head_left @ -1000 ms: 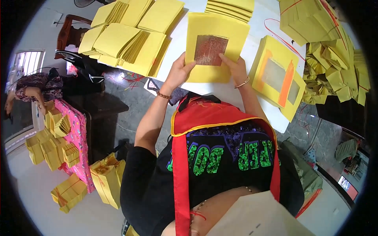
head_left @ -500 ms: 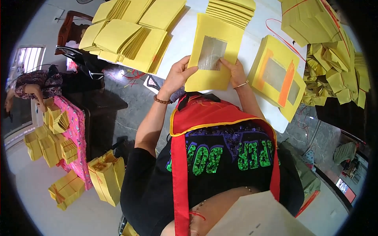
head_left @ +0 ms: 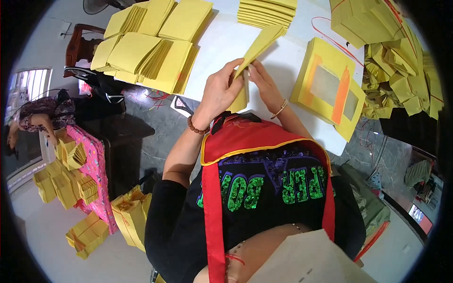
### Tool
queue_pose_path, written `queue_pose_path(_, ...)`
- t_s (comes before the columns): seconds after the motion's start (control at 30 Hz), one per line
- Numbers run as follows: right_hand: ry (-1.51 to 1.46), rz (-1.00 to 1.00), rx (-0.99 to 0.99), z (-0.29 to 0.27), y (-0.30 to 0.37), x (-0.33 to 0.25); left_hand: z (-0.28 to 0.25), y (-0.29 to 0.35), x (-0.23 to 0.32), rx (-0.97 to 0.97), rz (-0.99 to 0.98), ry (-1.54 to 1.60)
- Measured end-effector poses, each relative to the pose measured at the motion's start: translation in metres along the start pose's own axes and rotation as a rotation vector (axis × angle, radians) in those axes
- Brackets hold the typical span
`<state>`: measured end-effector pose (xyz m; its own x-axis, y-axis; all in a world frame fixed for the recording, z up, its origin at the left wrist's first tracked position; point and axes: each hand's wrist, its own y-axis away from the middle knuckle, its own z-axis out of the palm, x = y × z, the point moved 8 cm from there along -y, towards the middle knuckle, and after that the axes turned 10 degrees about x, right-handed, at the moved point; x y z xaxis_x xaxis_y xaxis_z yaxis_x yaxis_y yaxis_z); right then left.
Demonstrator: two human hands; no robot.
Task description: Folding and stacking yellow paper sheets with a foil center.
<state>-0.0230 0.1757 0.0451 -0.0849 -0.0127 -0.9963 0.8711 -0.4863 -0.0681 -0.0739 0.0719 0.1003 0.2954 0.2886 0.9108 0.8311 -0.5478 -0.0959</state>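
Observation:
A flat yellow paper bag (head_left: 260,45) is tipped up almost on its edge above the table. My left hand (head_left: 221,89) is closed on its near left part, thumb on one side and fingers on the other. Against the bag's right side, my right hand (head_left: 266,87) has its fingertips bent in and gripping near the lower edge. The bag's clear window is turned out of sight. Right of my hands lies a stack of yellow bags (head_left: 306,70), its top one with a clear window and orange strips. Beyond the held bag sits a fanned pile of yellow bags (head_left: 266,12).
Several stacks of yellow bags (head_left: 137,49) cover the white table's (head_left: 212,56) far left. Tied bundles (head_left: 363,21) and crumpled yellow paper (head_left: 384,80) fill the right. A red cord (head_left: 337,40) lies on the tabletop. Another person (head_left: 40,115) is at the left, beside a pink-covered table (head_left: 96,160).
The yellow bag was face-on with its window showing; now it is turned up on its edge. My right hand has shifted left, closer to my left hand.

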Motion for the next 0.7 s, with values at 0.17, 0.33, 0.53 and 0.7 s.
queue_pose_path(0.17,-0.758,0.462,-0.080,0.021,0.012,-0.003,0.014,0.002,0.019,0.037,0.195,-0.125)
queue_pose_path(0.33,-0.744,0.504,0.037,0.012,0.012,0.014,0.032,0.003,0.029,-0.043,0.262,-0.412)
queue_pose_path(0.53,-0.905,0.525,0.083,0.003,0.008,0.029,0.037,0.002,0.011,-0.014,0.283,-0.248)
queue_pose_path(0.7,-0.902,0.580,0.142,-0.001,0.008,0.055,0.042,-0.010,-0.022,-0.065,0.128,-0.020)
